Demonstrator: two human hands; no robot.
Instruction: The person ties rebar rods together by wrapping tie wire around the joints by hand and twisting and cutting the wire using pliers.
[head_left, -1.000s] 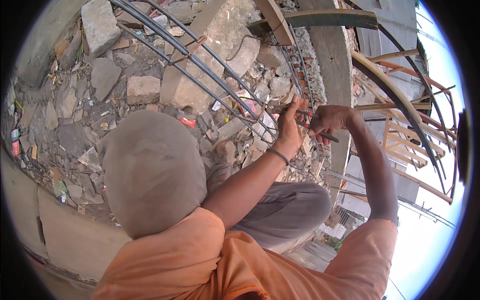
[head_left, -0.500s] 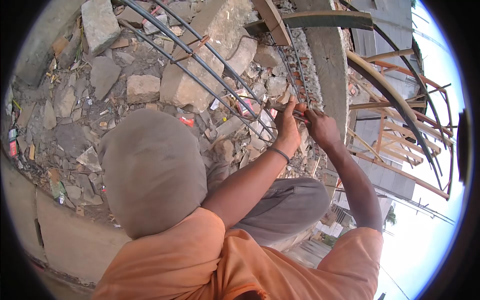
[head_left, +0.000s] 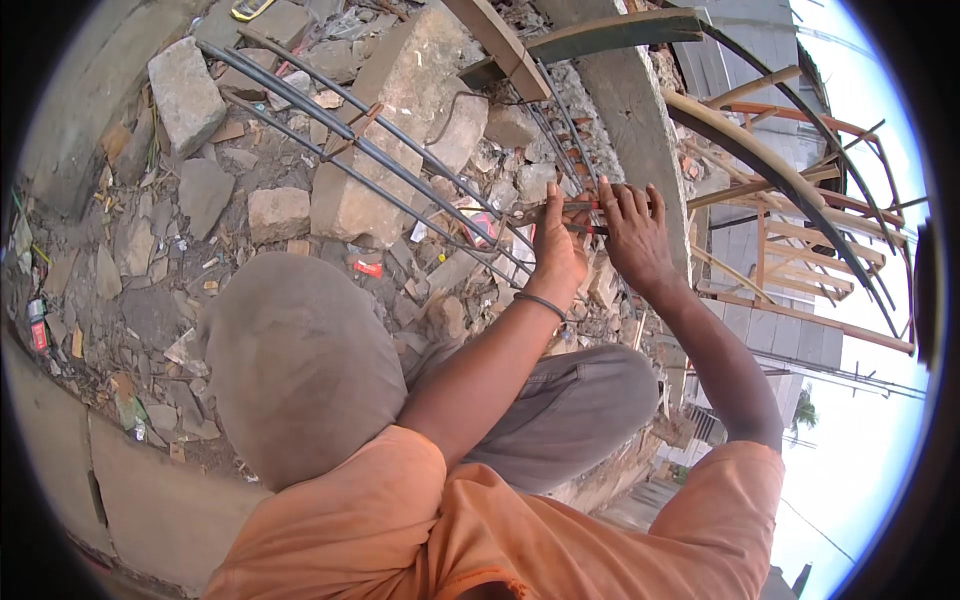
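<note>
Red-handled pincers (head_left: 582,206) lie across the ends of the steel bars, their two handles spread apart. My left hand (head_left: 557,250), with a dark band at the wrist, closes around them near the jaws, thumb pointing up. Its other fingers are mostly hidden. At the handle ends is my right hand (head_left: 636,235), its fingers stretched out and spread against them. Tied steel reinforcing bars (head_left: 385,158) slope from upper left to just beside my left hand. A bent wire or stirrup (head_left: 368,120) crosses them. The pincers' jaws are hard to make out against the bars.
Broken concrete blocks (head_left: 365,190) and rubble (head_left: 150,290) cover the ground. A concrete beam (head_left: 630,110) runs along the right, with a timber piece (head_left: 505,45) and a curved board (head_left: 620,36) above. Timber framing (head_left: 800,260) stands beyond. My bent knee (head_left: 300,360) is at left.
My right hand's fingers have gone from curled around the pincers' handles to stretched out. The handles now stand apart. The view has shifted slightly, moving the bars left and down.
</note>
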